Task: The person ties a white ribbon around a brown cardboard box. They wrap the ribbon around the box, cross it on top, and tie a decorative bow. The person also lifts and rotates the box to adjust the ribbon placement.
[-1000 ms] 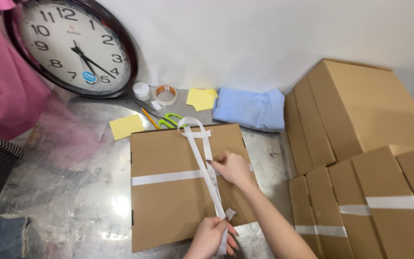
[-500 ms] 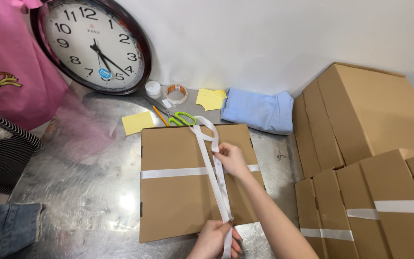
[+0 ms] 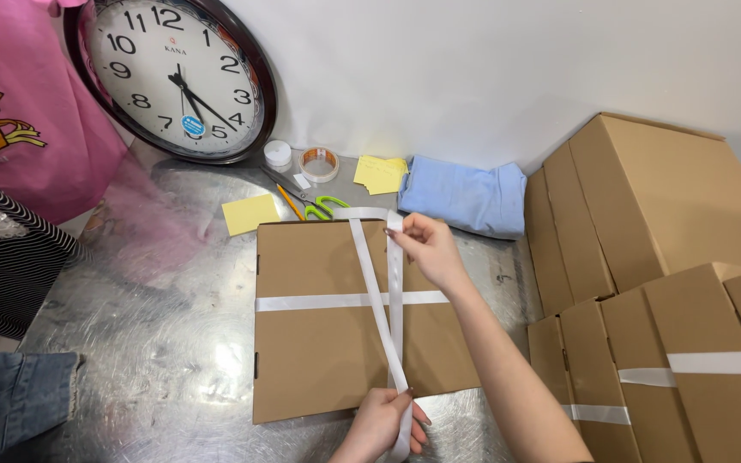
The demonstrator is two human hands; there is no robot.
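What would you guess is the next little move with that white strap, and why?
Probably pull the white strap snug. It runs slack and doubled between the right hand at the flat cardboard box's far edge and the left hand at the near edge.

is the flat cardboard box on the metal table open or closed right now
Closed. The cardboard box lies flat with no flap raised, a white band runs across it, and the right hand and left hand stretch a white strap lengthwise over it.

A wall clock (image 3: 177, 77), tape roll (image 3: 319, 164), scissors (image 3: 315, 206) and folded blue cloth (image 3: 466, 195) lie behind.
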